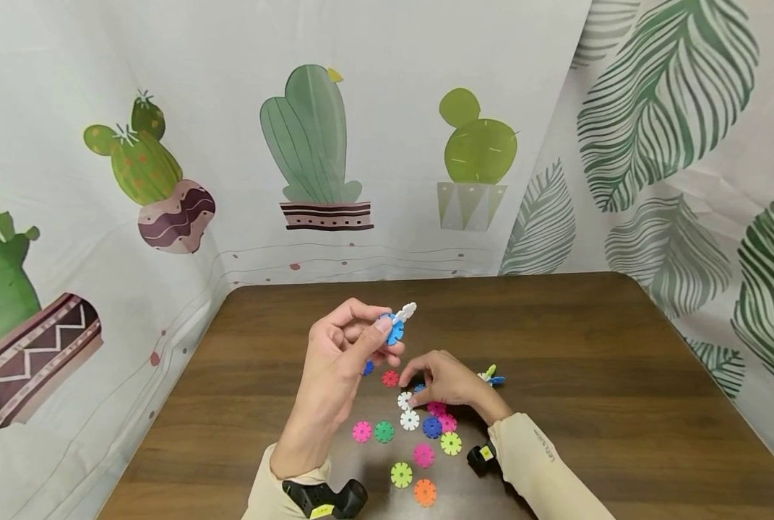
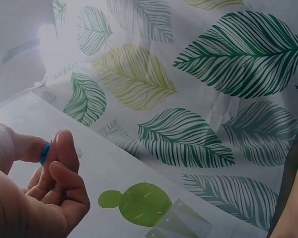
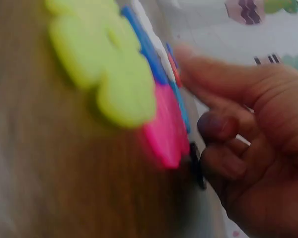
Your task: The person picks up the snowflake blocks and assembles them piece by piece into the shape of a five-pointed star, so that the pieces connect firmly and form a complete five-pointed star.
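Observation:
My left hand (image 1: 341, 350) is raised above the table and pinches a blue notched disc (image 1: 396, 333) between thumb and fingers. A white notched disc (image 1: 406, 312) is slotted into it and sticks up to the right. In the left wrist view only a blue edge (image 2: 44, 154) shows at the fingertips. My right hand (image 1: 453, 379) is low over the scattered discs, thumb and forefinger spread apart. Its thumb tip meets the edge of a white disc (image 1: 404, 400) on the table. A second white disc (image 1: 409, 420) lies just in front. The palm hides part of a blue disc.
Loose discs lie around the hands: red (image 1: 390, 378), green (image 1: 384, 432), pink (image 1: 423, 455), yellow-green (image 1: 401, 474) and orange (image 1: 426, 492). Right of the right hand sits a joined cluster (image 1: 492, 376) of discs. The brown table (image 1: 556, 325) backs onto a printed cloth (image 1: 400, 144).

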`<action>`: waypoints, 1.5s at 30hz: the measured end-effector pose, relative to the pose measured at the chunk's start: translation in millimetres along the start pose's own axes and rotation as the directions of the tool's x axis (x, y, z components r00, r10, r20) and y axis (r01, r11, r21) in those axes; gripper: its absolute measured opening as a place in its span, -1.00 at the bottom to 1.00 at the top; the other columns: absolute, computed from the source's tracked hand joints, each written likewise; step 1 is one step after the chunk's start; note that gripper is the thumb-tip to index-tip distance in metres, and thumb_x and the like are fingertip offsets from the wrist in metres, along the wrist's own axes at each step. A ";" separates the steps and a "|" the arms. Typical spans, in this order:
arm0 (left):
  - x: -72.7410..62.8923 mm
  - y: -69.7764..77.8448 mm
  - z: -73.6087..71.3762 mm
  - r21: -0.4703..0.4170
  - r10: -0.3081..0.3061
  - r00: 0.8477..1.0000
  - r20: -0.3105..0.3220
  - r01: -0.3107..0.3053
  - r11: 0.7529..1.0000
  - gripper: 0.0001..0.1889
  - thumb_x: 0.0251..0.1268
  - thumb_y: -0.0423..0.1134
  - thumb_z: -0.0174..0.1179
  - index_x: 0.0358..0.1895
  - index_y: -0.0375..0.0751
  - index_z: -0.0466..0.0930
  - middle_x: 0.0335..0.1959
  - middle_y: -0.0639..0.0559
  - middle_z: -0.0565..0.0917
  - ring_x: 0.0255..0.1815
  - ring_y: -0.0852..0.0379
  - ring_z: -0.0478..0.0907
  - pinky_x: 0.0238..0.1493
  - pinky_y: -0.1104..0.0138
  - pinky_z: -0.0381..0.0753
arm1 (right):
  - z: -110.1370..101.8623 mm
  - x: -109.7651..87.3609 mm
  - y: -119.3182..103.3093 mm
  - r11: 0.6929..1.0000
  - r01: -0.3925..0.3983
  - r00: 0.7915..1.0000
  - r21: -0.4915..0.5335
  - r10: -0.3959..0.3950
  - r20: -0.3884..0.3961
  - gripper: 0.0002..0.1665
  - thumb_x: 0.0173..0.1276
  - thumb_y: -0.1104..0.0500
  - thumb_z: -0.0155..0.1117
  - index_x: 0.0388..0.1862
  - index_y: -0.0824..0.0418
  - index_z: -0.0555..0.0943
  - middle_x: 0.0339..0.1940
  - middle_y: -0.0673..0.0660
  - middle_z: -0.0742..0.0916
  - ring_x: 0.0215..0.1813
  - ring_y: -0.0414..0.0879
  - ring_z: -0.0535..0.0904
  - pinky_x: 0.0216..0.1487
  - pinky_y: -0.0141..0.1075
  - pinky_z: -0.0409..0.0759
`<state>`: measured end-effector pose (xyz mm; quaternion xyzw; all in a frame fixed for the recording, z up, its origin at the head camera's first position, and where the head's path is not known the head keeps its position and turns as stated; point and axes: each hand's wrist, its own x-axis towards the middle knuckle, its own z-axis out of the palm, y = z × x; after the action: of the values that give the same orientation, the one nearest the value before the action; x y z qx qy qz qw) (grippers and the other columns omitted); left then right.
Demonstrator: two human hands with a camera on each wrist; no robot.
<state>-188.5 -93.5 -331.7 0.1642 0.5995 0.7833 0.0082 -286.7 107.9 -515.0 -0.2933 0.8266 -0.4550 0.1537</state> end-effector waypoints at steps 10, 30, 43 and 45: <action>-0.8 -2.6 1.1 0.028 0.000 1.000 0.000 0.000 1.000 -0.87 0.52 -0.41 0.22 -0.06 -0.08 0.67 -0.47 0.17 0.84 -0.51 0.28 0.77 -0.38 0.45 0.68 | 5.3 -0.7 -8.9 0.997 0.064 0.996 -0.034 -0.062 0.057 -0.85 0.27 0.34 0.62 -0.28 0.11 0.81 -0.41 -0.02 0.79 -0.50 -0.33 0.50 -0.42 -0.46 0.53; 1.7 -3.9 2.1 0.058 0.020 0.999 -0.030 -0.018 0.998 -0.89 0.53 -0.41 0.22 -0.06 -0.12 0.66 -0.47 0.17 0.85 -0.51 0.27 0.78 -0.38 0.44 0.72 | -58.2 -56.1 -114.4 0.840 0.534 0.658 0.094 -0.344 -0.669 -0.85 0.34 0.49 0.47 -0.17 0.34 0.81 -0.37 -0.07 0.83 -0.47 -0.17 0.73 -0.49 -0.37 0.65; 0.4 -11.2 9.8 0.060 0.007 1.000 -0.010 -0.007 0.998 -0.90 0.51 -0.42 0.22 -0.06 -0.18 0.66 -0.49 0.17 0.84 -0.54 0.28 0.77 -0.37 0.39 0.78 | -51.4 -60.7 -133.6 0.706 0.708 0.517 -0.027 -0.543 -0.662 -0.73 0.21 0.56 0.53 -0.17 0.30 0.83 -0.51 0.08 0.71 -0.48 -0.21 0.58 -0.53 -0.42 0.54; 0.5 -11.8 10.9 0.067 0.008 1.000 -0.005 -0.007 0.998 -0.91 0.50 -0.42 0.23 -0.05 -0.19 0.65 -0.49 0.17 0.84 -0.55 0.28 0.77 -0.38 0.39 0.78 | -50.9 -60.8 -133.6 0.704 0.710 0.510 -0.036 -0.548 -0.663 -0.74 0.21 0.55 0.54 -0.17 0.30 0.84 -0.52 0.08 0.70 -0.48 -0.22 0.57 -0.54 -0.41 0.53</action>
<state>-188.2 -79.9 -340.2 0.1647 0.6247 0.7633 -0.0017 -219.6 124.3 -375.9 -0.3841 0.6003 -0.6456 -0.2744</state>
